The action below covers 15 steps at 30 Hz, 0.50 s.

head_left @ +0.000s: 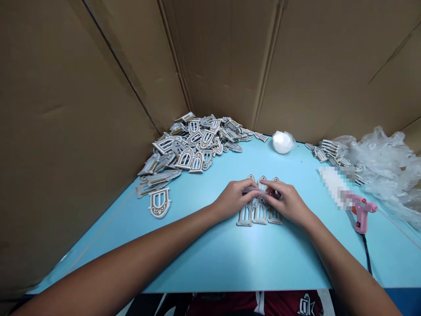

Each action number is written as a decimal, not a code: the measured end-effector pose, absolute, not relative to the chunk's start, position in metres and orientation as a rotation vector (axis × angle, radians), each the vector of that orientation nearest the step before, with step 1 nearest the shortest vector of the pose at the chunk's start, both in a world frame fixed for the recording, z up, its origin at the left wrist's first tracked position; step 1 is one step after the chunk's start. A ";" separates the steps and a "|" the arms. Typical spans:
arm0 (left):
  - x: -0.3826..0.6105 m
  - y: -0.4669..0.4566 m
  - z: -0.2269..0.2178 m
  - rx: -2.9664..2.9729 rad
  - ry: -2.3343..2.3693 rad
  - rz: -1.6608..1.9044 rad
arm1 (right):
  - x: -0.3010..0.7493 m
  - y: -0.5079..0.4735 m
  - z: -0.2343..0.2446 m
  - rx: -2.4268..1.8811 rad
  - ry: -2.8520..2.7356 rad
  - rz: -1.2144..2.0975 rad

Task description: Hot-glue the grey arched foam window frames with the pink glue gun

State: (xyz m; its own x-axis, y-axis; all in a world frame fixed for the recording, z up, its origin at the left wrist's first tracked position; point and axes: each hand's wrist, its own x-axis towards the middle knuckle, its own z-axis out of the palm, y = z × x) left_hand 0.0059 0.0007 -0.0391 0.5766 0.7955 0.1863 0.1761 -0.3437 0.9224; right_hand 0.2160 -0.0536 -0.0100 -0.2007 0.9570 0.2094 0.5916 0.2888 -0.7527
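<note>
My left hand [234, 200] is closed, its thumb and fingers pinching a thin, pale, flat piece [252, 190] whose kind I cannot make out. From the other side, my right hand [287, 200] is closed with its fingertips on the right end of that piece. Under both hands, small arched window frames lie on the table in two rows. The near row shows a left frame [245, 215], a middle frame [260, 213] and a right frame [275, 216]. The far row's frames [262, 180] are partly covered by my fingers.
A heap of arched frames [197, 142] fills the back left, with one loose frame [159, 202] nearer. A white bowl-shaped item [283, 142] stands at the back. On the right are a pink glue gun [362, 215] with a black cord, more frames [320, 154] and crumpled clear plastic [384, 158]. Cardboard walls [223, 57] enclose the table.
</note>
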 end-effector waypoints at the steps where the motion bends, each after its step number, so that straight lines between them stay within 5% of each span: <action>1: 0.006 0.000 -0.039 1.835 0.787 0.813 | 0.219 -0.053 -0.010 -1.398 -1.910 0.665; 15: 0.002 0.005 -0.042 2.047 0.774 0.740 | 0.253 -0.036 -0.024 -1.625 -1.613 0.717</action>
